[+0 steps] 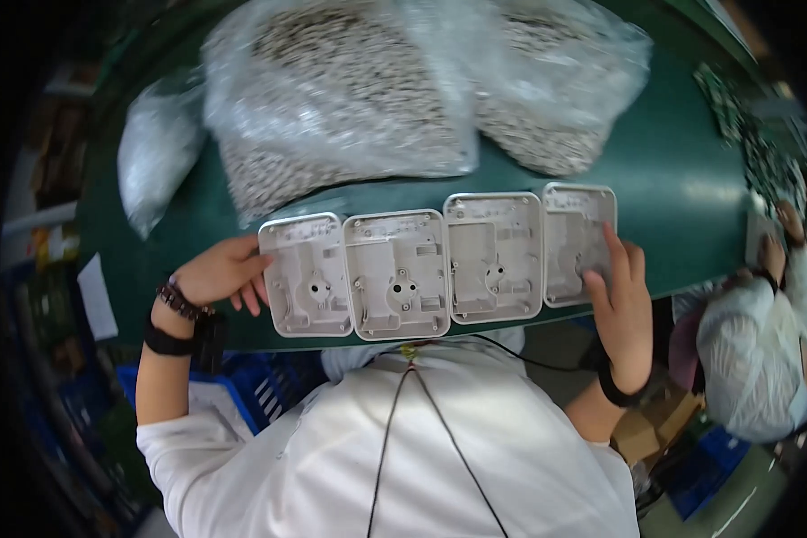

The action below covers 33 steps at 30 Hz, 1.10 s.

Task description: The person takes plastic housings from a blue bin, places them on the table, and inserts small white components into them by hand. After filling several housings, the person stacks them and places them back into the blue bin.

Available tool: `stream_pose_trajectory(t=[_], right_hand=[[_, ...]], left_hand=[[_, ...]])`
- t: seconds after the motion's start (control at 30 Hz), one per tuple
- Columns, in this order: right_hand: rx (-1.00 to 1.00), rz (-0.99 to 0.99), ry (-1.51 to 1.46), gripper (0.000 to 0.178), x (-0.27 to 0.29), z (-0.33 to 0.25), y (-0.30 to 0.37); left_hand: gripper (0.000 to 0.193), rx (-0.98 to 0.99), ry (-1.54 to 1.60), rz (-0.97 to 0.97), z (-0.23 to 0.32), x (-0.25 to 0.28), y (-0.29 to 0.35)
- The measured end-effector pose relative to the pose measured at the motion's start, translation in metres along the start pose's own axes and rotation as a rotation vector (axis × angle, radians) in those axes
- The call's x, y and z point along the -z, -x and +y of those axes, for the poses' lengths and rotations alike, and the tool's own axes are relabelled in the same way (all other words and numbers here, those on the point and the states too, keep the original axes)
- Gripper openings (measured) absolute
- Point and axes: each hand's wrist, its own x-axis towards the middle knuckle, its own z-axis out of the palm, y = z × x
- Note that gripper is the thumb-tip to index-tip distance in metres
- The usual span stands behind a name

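Observation:
Several white plastic housings [401, 305], like shallow open boxes with rounded corners, lie side by side in a row on the green table. Their hollow insides face up and show ribs, posts and small holes. At the left end, my left hand [222, 272] touches the rim of the leftmost housing [307, 269], its thumb and fingers apart. My right hand [620, 300] is at the other end, fingers spread. Its index finger meets the outer edge of the rightmost housing [569, 233], and its thumb reaches over that housing's inside.
Large clear bags [341, 99] of small pale parts lie behind the row, with a smaller bag [160, 148] at the left. Green circuit boards [758, 161] are piled at the far right, near another person [753, 350]. A blue crate [269, 386] stands below the table's front edge.

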Motion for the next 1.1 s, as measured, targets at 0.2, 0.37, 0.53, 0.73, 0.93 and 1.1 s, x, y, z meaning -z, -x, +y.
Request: stream_pose_trajectory(t=[0.2, 0.37, 0.53, 0.73, 0.93, 1.1], right_hand=[[0.020, 0.324, 0.329, 0.055, -0.013, 0.018, -0.011], [0.024, 0.222, 0.243, 0.068, -0.022, -0.006, -0.010], [-0.022, 0.214, 0.282, 0.074, -0.020, 0.015, -0.015], [-0.008, 0.284, 0.257, 0.074, -0.002, 0.075, -0.039], [0.028, 0.341, 0.183, 0.072, 0.037, 0.172, -0.095], [-0.035, 0.339, 0.151, 0.070, 0.053, 0.213, -0.158]], left_hand=[[0.035, 0.001, 0.255, -0.216, 0.026, -0.034, -0.024], [0.038, -0.022, 0.374, -0.305, 0.042, -0.064, -0.036], [0.038, -0.119, 0.369, -0.313, 0.066, -0.086, -0.047], [0.038, -0.254, 0.320, -0.279, 0.104, -0.111, -0.069], [0.036, -0.322, 0.280, -0.349, 0.143, -0.124, -0.093], [0.035, -0.340, 0.214, -0.315, 0.164, -0.137, -0.105]])
